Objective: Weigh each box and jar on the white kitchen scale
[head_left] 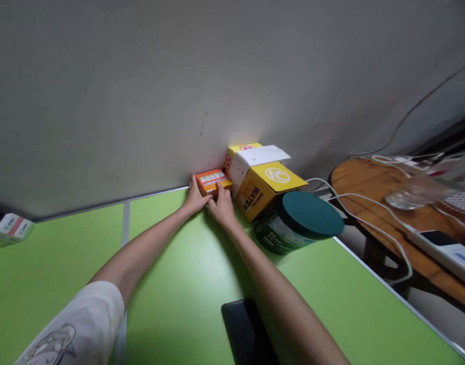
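An orange box [213, 177] with pale labels on its top lies at the back of the green table, against the wall. My left hand [195, 196] grips its left end, thumb along the near side. My right hand [222, 204] holds the near right part, with a finger reaching onto the top. Just right of the orange box is a yellow carton [261, 185] marked WATER, a white flap across its top. A green tub [304, 220] with a dark green lid stands in front of the carton.
A black phone [247, 332] lies near my right forearm. At far left is a small white box [12, 227]. Beyond the table's right edge, a wooden round table [369, 187] carries white cables, a clear bottle [407, 195] and a power strip [443, 251].
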{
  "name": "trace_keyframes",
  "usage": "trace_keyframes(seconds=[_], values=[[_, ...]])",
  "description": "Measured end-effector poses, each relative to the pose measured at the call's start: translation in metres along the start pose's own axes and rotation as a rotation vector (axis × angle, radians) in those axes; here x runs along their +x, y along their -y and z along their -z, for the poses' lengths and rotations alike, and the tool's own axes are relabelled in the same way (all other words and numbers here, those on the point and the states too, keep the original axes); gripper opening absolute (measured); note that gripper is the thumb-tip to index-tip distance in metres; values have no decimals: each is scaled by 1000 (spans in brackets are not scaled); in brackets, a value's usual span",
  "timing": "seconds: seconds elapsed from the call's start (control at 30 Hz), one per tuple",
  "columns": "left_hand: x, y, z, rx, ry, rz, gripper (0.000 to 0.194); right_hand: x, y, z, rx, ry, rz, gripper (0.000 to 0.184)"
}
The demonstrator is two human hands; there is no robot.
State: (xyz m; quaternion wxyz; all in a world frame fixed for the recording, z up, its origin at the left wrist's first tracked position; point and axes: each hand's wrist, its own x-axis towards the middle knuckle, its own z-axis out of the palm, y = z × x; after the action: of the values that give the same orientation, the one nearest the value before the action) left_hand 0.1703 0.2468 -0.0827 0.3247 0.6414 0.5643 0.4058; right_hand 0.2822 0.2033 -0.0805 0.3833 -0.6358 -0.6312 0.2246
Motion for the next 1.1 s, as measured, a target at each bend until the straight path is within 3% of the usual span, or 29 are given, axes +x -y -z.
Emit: trace_keyframes(seconds=[0.23, 0.33, 0.43, 0.5, 0.57, 0.67, 0.8, 0.87, 0.93, 1.0, 1.1], values=[[2, 5, -16, 32, 2, 50, 88, 6, -5, -6, -99, -26, -10, 68], [2, -7, -8, 45, 47, 70, 88, 7, 1, -1, -112, -5, -25, 72], [-15, -26, 16, 67, 122, 91, 79, -4, 18, 4, -94, 50, 6, 70], [-43, -36, 46, 80, 191, 77, 63, -24, 38, 3, -37, 114, 65, 66], [-84, -39, 87, 95, 262, 46, 45, -57, 65, -4, 66, 242, 154, 61], [-165, -37, 164, 132, 318, 41, 30, -119, 116, -20, 212, 505, 308, 55], [-270, -33, 265, 184, 298, 120, 32, -187, 188, -51, 310, 843, 431, 53], [-306, -26, 306, 169, 237, 179, 34, -206, 218, -77, 366, 984, 450, 53], [-325, -14, 343, 151, 132, 250, 38, -216, 246, -112, 451, 1073, 413, 58], [-329, 4, 380, 143, -55, 370, 44, -220, 273, -156, 558, 1100, 276, 62], [-318, 39, 438, 156, -362, 522, 61, -221, 314, -227, 683, 1041, 30, 61]])
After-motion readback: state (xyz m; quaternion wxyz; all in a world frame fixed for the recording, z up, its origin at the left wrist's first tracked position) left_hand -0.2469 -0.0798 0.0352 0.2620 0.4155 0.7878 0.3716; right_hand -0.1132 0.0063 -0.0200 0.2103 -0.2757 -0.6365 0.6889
